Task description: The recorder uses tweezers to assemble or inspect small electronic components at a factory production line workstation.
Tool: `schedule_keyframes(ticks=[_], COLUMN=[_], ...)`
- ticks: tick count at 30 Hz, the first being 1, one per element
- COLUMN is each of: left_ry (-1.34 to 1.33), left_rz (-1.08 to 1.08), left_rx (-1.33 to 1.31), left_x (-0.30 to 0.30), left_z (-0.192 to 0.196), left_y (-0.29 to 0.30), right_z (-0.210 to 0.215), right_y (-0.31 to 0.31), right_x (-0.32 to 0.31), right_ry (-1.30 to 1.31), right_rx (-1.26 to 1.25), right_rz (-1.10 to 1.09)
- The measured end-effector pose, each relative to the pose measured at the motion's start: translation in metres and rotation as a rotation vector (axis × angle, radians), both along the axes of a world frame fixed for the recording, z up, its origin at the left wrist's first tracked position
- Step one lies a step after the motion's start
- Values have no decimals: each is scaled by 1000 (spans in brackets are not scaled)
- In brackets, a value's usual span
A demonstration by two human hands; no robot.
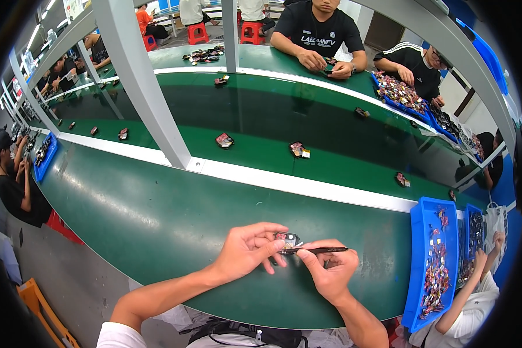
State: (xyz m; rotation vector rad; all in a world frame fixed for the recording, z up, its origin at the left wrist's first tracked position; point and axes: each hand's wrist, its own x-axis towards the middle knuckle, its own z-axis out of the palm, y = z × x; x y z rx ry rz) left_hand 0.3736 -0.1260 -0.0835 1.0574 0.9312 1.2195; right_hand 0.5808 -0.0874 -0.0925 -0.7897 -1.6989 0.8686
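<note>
Over the green workbench (156,226), my left hand (245,253) pinches a small black-rimmed electronic assembly (286,238) between thumb and fingers. Red and pale parts show inside its housing. My right hand (335,271) is closed around slim black tweezers (329,250), whose tip points left and meets the lower edge of the assembly. The exact contact point is too small to make out. My fingers cover part of the housing.
A blue bin (417,267) of small colourful parts stands to my right. Beyond a white rail (307,187), a green conveyor belt (261,124) carries several scattered assemblies. A grey post (148,87) rises at the left. Co-workers sit across and on both sides.
</note>
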Motion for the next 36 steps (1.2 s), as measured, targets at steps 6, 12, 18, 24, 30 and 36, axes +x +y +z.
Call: schedule_keyframes(ticks=[6,12,18,24,30,36], left_ry=[24,59,80,77,106,91], left_rz=[47,39,37,43,39,32], left_rx=[14,20,27,33,59,128], left_x=[4,9,16,22,29,33], left_z=[1,2,2,0,0,4], left_y=[3,4,4,7,9,8], right_z=[-2,1,1,1,2,6], right_y=[3,6,8,11,14,15], right_x=[3,7,13,18,25,32], right_ry=[81,17,-3,15,7,31], right_rx=[10,153,199,236,310,321], right_rz=[-20,8,21,52,76,95])
